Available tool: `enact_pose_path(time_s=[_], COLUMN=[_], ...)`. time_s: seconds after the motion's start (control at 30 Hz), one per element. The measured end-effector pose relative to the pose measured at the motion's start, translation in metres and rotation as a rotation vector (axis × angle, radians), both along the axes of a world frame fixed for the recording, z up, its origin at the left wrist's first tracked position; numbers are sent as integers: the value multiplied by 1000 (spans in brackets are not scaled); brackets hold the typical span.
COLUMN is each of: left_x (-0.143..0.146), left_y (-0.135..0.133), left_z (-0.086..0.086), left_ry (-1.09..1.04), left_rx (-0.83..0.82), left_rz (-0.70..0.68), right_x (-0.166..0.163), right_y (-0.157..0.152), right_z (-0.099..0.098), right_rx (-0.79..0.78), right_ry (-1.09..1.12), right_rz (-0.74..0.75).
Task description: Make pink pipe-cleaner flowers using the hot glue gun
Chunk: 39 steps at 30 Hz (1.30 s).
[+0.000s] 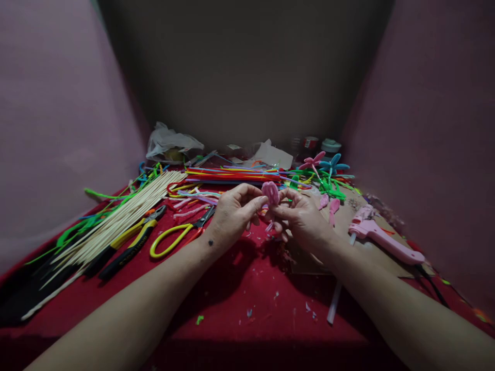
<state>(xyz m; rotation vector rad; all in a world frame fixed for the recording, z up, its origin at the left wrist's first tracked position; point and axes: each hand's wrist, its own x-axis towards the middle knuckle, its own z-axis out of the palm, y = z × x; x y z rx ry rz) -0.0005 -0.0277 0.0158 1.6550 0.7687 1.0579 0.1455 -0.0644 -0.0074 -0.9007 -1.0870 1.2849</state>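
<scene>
My left hand [234, 212] and my right hand [300, 217] meet over the middle of the red table [240, 288]. Between their fingertips both pinch a small pink pipe-cleaner coil [271, 193], held a little above the cloth. Both sets of fingers are curled around it. The lower end of the pink piece is hidden behind my fingers.
Left: bamboo skewers [116, 221], pliers [131, 242], yellow-handled scissors [178, 234]. Behind: straight coloured pipe cleaners [232, 175], finished pipe-cleaner flowers [325, 167], a plastic bag [170, 144]. Right: pink glue gun [382, 239] on cardboard [348, 216], a glue stick [334, 304]. Scraps litter the cloth.
</scene>
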Motion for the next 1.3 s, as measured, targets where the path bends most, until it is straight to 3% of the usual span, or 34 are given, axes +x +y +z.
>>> enact_pose_path(time_s=[0.43,0.73,1.3], left_x=[1,2,2], left_y=[-2,0,-10], left_z=[-8,-10,-5], left_ry=[96,130,158], left_rx=[80,127,213], left_rz=[37,28,50], right_x=[-7,-7,-9], right_y=[-9,-8,-8], right_z=[10,6,4], right_rx=[27,276,278], right_ry=[-203,-409,-462], right_rz=[-84,-344,-435])
